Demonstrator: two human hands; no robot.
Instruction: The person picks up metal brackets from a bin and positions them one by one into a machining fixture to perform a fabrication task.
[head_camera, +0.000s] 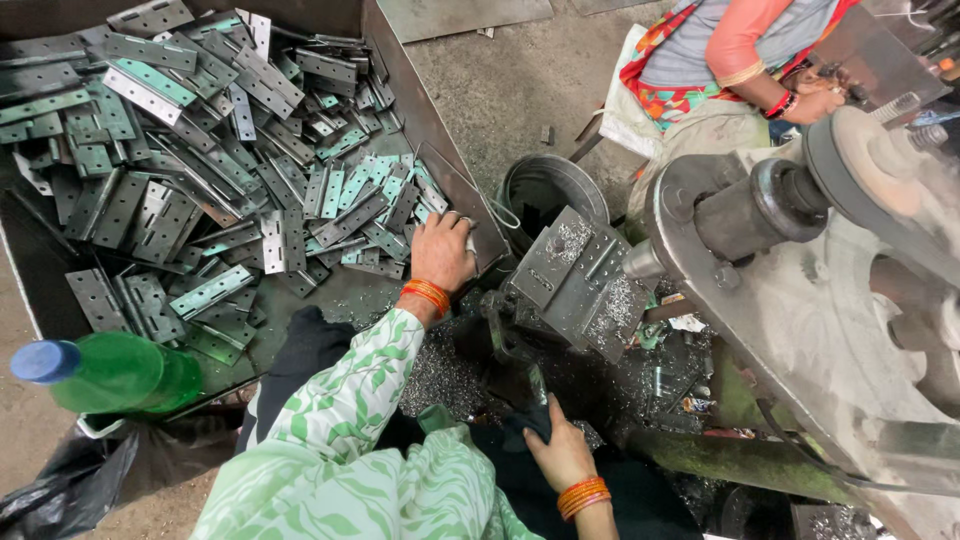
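1. Big grey metal machine with flywheel (850, 250) fills 3 o'clock; another person in an orange sleeve (745, 40) sits past it at 1 o'clock, hand on the machine's far side.
2. Large dark steel tray (420, 110) takes 9 to 12 o'clock, heaped with flat grey perforated hinge plates (180, 200), some still in teal film.
3. Green plastic bottle with blue cap (110, 372) lies at 8 o'clock on the tray's near corner.
4. Grey steel drilling jig block (580, 280), dusted with silver swarf, sits at centre; swarf also piled below it.
5. My left hand (442, 250), just left of centre at the tray's near-right rim, fingers curled loosely over a small flat plate (470, 238) from the heap; looks pinched between thumb and fingers, but most of the plate is hidden, so how firmly I can't tell.
6. My right hand (562, 452), 6 o'clock, closed tight round a dark lever handle (525, 400) that rises toward the jig.
7. Handling judgement: the plate is stiff, thin sheet steel, light singly, likely slick where filmed, with sharp stamped edges. Best taken by the long edges, thumb on one face and fingers on the other, away from holes and corners.
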